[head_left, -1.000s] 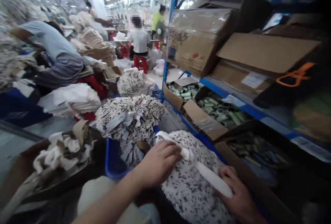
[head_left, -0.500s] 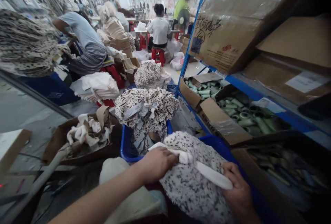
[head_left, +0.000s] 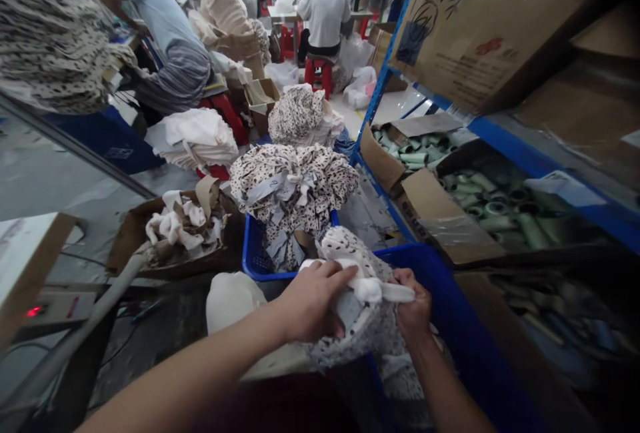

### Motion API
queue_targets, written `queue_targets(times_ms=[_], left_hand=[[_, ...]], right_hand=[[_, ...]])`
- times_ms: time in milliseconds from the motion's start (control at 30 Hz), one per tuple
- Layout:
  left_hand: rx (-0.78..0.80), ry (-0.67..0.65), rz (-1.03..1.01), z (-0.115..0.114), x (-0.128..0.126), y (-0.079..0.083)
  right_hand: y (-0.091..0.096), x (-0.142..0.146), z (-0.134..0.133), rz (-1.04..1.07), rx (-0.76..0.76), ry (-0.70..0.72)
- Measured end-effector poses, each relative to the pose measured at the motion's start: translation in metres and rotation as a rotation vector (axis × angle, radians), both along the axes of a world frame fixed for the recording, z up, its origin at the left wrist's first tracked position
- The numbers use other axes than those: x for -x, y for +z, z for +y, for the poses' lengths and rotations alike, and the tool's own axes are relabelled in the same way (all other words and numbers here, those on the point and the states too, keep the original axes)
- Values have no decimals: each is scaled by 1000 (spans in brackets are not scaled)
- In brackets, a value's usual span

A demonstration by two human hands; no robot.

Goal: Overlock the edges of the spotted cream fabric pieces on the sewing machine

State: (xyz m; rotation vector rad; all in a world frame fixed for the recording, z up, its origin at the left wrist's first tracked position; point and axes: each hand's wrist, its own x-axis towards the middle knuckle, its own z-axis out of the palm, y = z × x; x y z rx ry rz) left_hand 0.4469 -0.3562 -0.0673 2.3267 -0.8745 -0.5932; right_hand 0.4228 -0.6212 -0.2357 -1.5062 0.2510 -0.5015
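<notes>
My left hand [head_left: 315, 303] grips a bundle of black-and-white speckled fabric [head_left: 367, 333] from the left, its fingers lying over a white fabric strip [head_left: 385, 291]. My right hand [head_left: 413, 305] holds the far side of the same bundle, close to the strip's end. The bundle is bunched between my hands above a blue plastic crate [head_left: 425, 266]. Its lower part is partly hidden by my hands and forearms.
A second blue crate [head_left: 255, 249] holds leopard-print garments just ahead. To the left is a cardboard box of white scraps [head_left: 185, 233]. Boxes of green tubes [head_left: 483, 209] sit on a blue steel rack [head_left: 380, 79] to the right. Co-workers sit further back.
My hands have moved closer together and gathered the speckled bundle into a tighter, higher bunch. The white strip now looks shorter, and the view has tilted downward and shifted.
</notes>
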Motion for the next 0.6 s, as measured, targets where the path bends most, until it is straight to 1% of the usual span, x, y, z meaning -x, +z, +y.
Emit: queue_targets(times_ms=[100,200,300,433,500,600], left_hand=[[-14,9,-70,0,12,1],[65,10,-69,3,24,4],[116,9,-44,7,30,19],[97,-10,-1,9,29,42],[89,-16,-12,8,29,48],[78,-26,-43,6,30,51]], right_hand=[[6,-10,5,-36,-99,3],[15,-15,6,-66,-149,16],[23,-17,7,-78,-164,46],[29,-16,11,-89,-190,75],[31,-17,13,-88,-208,85],[34,-18,15,-80,-225,115]])
